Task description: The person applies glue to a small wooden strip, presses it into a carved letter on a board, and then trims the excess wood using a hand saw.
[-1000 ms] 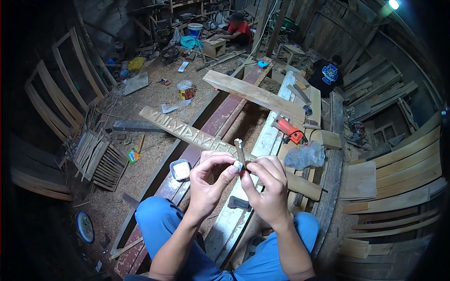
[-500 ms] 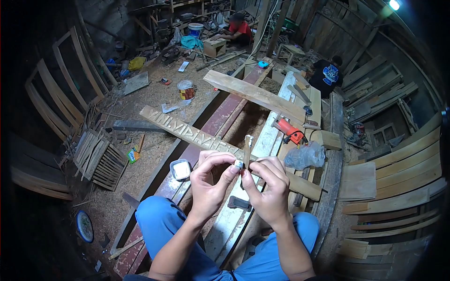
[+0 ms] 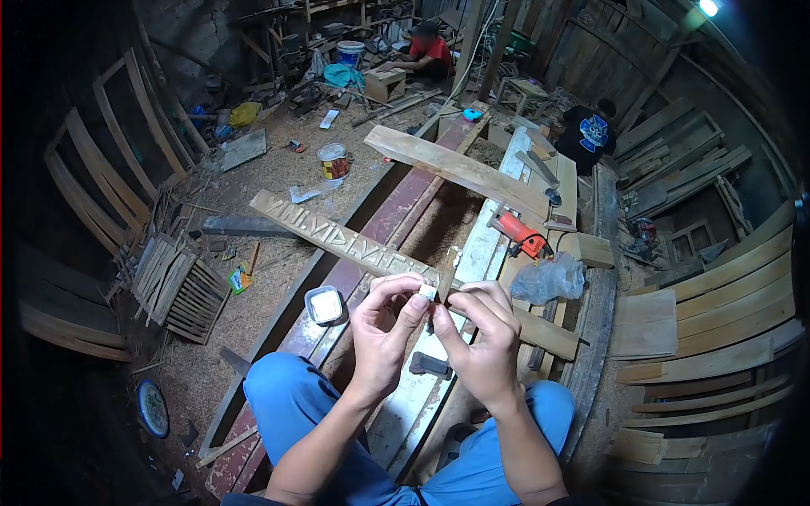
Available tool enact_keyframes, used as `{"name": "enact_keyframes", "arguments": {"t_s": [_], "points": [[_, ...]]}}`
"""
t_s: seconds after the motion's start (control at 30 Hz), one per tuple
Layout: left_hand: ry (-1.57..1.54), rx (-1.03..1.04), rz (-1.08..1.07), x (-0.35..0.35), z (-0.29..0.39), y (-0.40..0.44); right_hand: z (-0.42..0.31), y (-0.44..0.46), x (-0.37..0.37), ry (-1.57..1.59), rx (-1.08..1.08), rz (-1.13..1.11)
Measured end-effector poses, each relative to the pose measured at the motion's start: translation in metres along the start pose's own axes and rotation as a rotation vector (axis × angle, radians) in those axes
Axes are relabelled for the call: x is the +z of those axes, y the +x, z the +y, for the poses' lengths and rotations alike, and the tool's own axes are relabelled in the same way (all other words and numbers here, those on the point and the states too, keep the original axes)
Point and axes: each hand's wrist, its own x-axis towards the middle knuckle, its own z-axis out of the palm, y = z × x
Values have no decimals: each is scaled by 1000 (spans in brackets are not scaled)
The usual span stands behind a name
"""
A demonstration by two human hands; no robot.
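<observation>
Brown wooden stick stood near upright, pinched in right hand. Left hand, close by, pinched small pale piece at seven o'clock; contact unclear. Both hands thus occupied. Outward: tub between eight and nine, carved board ten, red power tool two.

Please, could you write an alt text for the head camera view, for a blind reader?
Over long planks, a person's left hand pinches a small pale piece beside a narrow stick in the right hand. Beyond the hands lies a letter-carved board; a red power tool rests to the right.
</observation>
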Motion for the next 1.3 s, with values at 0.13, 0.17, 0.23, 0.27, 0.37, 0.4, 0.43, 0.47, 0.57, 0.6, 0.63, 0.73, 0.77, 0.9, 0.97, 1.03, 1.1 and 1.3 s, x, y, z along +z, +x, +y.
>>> {"name": "enact_keyframes", "arguments": {"t_s": [0.13,0.17,0.23,0.27,0.37,0.4,0.43,0.47,0.57,0.6,0.63,0.73,0.77,0.9,0.97,1.03,1.1,1.3], "points": [[-34,6,1,1,-4,-1,0,0,1,12,-4,-3],[-73,3,5,1,-5,-1,0,0,1,12,-5,-4],[-82,-4,-1,1,-4,-1,0,0,1,11,-9,-1],[-90,-11,-7,2,-3,-1,0,0,1,11,-9,-1],[-37,5,-4,1,-3,-1,1,0,1,6,-13,-1],[-37,5,-3,1,-3,-1,0,1,1,4,-16,-4],[-18,14,0,1,-3,0,0,1,1,3,-19,-7],[1,24,3,1,-4,0,0,1,1,3,-19,-7],[13,35,6,0,-4,1,-1,1,1,7,-20,-5],[13,35,6,0,-4,1,-1,1,2,8,-23,-4],[39,49,11,0,-3,1,-1,1,2,9,-26,-3],[77,79,20,-1,-3,1,-1,2,1,8,-40,-1],[88,96,23,-1,-3,1,-1,1,1,8,-40,-1],[144,154,19,0,1,3,-1,2,0,0,-26,0],[291,225,4,0,5,4,-1,3,-3,9,6,4],[333,228,10,1,9,4,-1,4,-5,9,14,-10],[375,230,16,1,10,4,0,4,-4,3,3,-9],[548,331,5,0,10,5,0,4,-5,-14,-22,-6]]}}
